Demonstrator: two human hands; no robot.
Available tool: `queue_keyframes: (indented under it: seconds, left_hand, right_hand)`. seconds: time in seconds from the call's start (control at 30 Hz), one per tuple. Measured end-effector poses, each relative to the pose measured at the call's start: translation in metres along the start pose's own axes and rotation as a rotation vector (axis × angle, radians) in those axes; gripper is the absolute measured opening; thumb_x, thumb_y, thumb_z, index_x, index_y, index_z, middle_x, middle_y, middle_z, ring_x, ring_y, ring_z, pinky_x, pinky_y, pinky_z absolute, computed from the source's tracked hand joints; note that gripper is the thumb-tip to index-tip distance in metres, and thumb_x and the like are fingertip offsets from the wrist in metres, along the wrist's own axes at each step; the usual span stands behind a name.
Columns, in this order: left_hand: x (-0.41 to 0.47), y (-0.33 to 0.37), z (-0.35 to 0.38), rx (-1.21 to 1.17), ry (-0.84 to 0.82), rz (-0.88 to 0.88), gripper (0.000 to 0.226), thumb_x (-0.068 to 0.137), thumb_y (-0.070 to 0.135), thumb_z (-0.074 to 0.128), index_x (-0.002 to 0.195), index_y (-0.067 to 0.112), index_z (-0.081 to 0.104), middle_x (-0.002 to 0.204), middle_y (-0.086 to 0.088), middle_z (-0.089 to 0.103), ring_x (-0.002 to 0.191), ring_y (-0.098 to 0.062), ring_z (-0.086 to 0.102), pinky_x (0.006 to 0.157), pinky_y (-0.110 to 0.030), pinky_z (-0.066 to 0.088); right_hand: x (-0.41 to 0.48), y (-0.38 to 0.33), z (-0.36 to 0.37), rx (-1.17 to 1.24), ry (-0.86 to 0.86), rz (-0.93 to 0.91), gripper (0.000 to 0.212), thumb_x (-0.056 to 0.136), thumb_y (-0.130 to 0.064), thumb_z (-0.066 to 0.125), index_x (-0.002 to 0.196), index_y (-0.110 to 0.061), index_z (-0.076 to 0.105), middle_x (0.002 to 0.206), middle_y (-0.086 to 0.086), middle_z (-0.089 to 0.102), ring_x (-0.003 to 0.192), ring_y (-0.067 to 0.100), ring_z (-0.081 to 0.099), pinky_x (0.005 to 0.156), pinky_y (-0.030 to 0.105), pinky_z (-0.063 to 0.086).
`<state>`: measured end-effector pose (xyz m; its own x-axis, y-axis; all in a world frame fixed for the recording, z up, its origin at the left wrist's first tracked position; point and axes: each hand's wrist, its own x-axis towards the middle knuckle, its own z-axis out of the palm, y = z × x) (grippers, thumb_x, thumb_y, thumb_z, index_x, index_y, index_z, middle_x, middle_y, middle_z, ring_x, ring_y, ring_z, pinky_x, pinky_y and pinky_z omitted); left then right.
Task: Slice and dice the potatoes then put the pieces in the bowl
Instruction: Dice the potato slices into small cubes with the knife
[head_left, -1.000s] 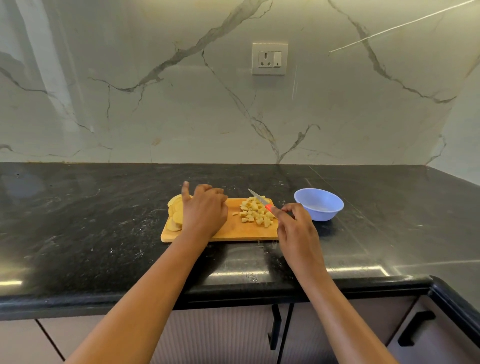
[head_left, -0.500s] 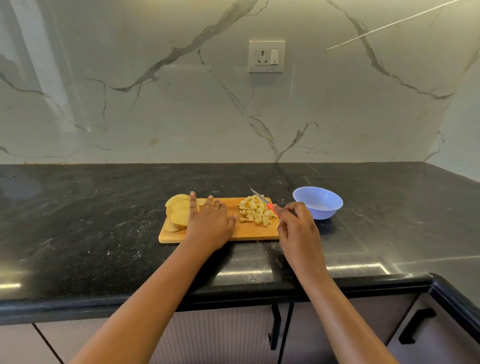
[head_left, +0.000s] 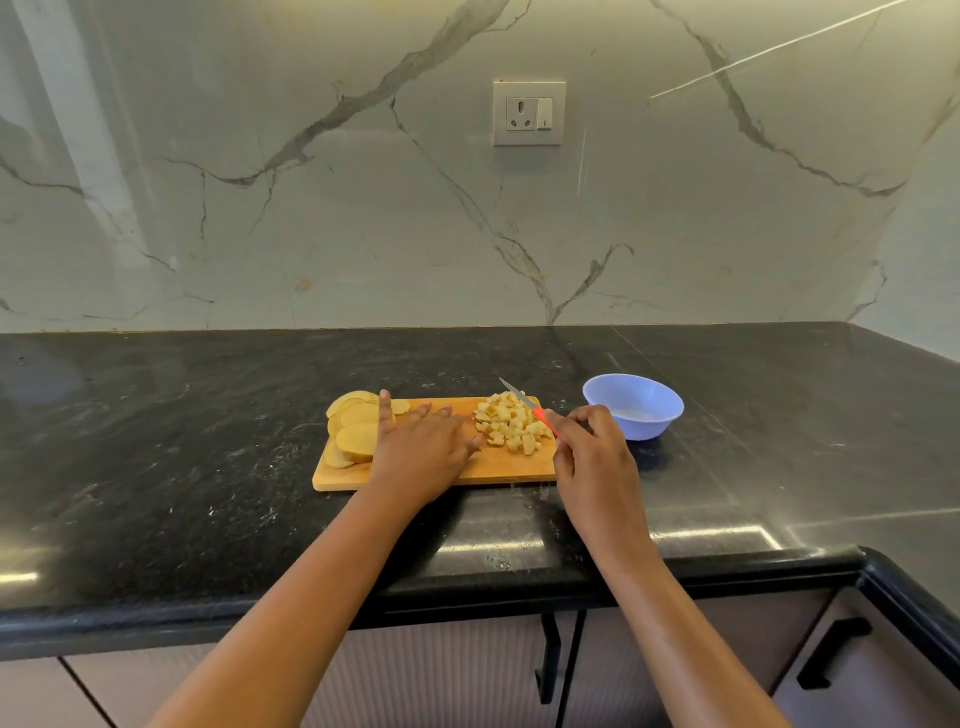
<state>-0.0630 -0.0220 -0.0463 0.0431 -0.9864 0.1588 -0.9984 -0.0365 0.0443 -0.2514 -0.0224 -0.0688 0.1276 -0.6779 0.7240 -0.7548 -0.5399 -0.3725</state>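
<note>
Nearest the person, ribbed pale cabinet doors (head_left: 457, 675) with black handles (head_left: 548, 657) sit under the rounded edge of a black speckled countertop (head_left: 156, 467). Both bare forearms reach over that edge to a wooden cutting board (head_left: 498, 467) lying lengthwise on the counter.

The left hand (head_left: 421, 447) lies palm down on the middle of the board with its fingers straight and spread, grasping nothing. Its forefinger stretches over the edge of the potato slices (head_left: 356, 436), which overlap at the board's left end. Its thumb points toward the diced potato pieces (head_left: 511, 423), heaped on the right half of the board.

The right hand (head_left: 592, 457) hovers at the board's right end, its fingers curled round the red handle of a small knife (head_left: 524, 405). The blade slants away to the far left, over the heap.

Just right of the board, and apart from it, a light blue bowl (head_left: 634, 415) stands upright on the counter.

Farther back rises a grey-veined marble backsplash (head_left: 311, 234), which carries a white socket plate (head_left: 529, 113) with a switch.
</note>
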Motion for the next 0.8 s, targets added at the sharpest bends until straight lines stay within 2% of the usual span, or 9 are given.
queue_keyframes:
  seconds: [0.13,0.2,0.33,0.47,0.6,0.73,0.8]
  left_hand:
    - [-0.005,0.000,-0.005,-0.007,0.148,-0.101,0.032,0.095,0.051,0.045,0.115,0.036,0.064,0.131,0.009,0.057,0.133,-0.017,0.039,0.115,-0.052,0.001]
    - [-0.005,0.002,-0.008,-0.015,0.191,-0.116,0.024,0.093,0.049,0.051,0.105,0.036,0.068,0.123,0.010,0.062,0.128,-0.017,0.042,0.113,-0.048,0.013]
    - [0.002,0.011,-0.009,-0.028,0.219,-0.060,0.021,0.092,0.046,0.054,0.104,0.036,0.069,0.119,0.011,0.063,0.120,-0.016,0.047,0.108,-0.045,0.020]
    - [0.003,0.014,-0.008,-0.052,0.228,-0.044,0.025,0.091,0.049,0.053,0.106,0.035,0.068,0.118,0.010,0.063,0.119,-0.015,0.047,0.107,-0.044,0.021]
    - [-0.007,-0.002,-0.011,-0.142,0.219,-0.153,0.030,0.091,0.054,0.050,0.110,0.037,0.066,0.128,0.011,0.058,0.126,-0.016,0.043,0.109,-0.046,0.020]
    - [-0.025,-0.002,-0.004,-0.015,0.039,-0.080,0.044,0.097,0.054,0.030,0.129,0.035,0.054,0.149,0.008,0.038,0.141,-0.017,0.026,0.114,-0.055,-0.004]
    - [-0.030,0.007,-0.001,0.012,0.022,-0.006,0.049,0.099,0.055,0.021,0.139,0.037,0.043,0.156,0.008,0.027,0.146,-0.017,0.015,0.112,-0.055,-0.013]
  right_hand:
    - [-0.002,0.001,-0.002,0.002,-0.005,0.009,0.040,0.086,0.001,0.060,0.124,-0.014,0.063,0.097,0.001,0.050,0.085,0.013,0.052,0.067,0.018,0.038]
    - [-0.001,0.000,-0.001,0.002,-0.004,0.014,0.040,0.086,0.001,0.061,0.124,-0.013,0.063,0.097,0.001,0.051,0.085,0.013,0.053,0.068,0.018,0.039]
    - [0.001,-0.002,0.000,0.004,-0.013,0.018,0.040,0.086,0.002,0.060,0.123,-0.013,0.063,0.098,0.002,0.051,0.086,0.014,0.053,0.067,0.019,0.040]
    - [0.000,-0.001,-0.002,0.006,-0.019,0.036,0.040,0.088,0.000,0.059,0.125,-0.014,0.063,0.098,0.002,0.050,0.087,0.014,0.052,0.068,0.018,0.039]
    - [-0.001,-0.001,-0.002,0.007,-0.020,0.037,0.040,0.088,0.000,0.059,0.125,-0.015,0.063,0.098,0.001,0.050,0.086,0.013,0.052,0.068,0.019,0.038]
    - [0.000,-0.001,-0.002,0.014,-0.018,0.026,0.039,0.088,0.000,0.059,0.124,-0.014,0.063,0.097,0.001,0.049,0.085,0.014,0.051,0.066,0.020,0.039]
    - [0.000,0.000,-0.001,0.013,-0.010,0.022,0.038,0.087,0.001,0.059,0.123,-0.013,0.064,0.097,0.001,0.050,0.085,0.014,0.052,0.066,0.020,0.039]
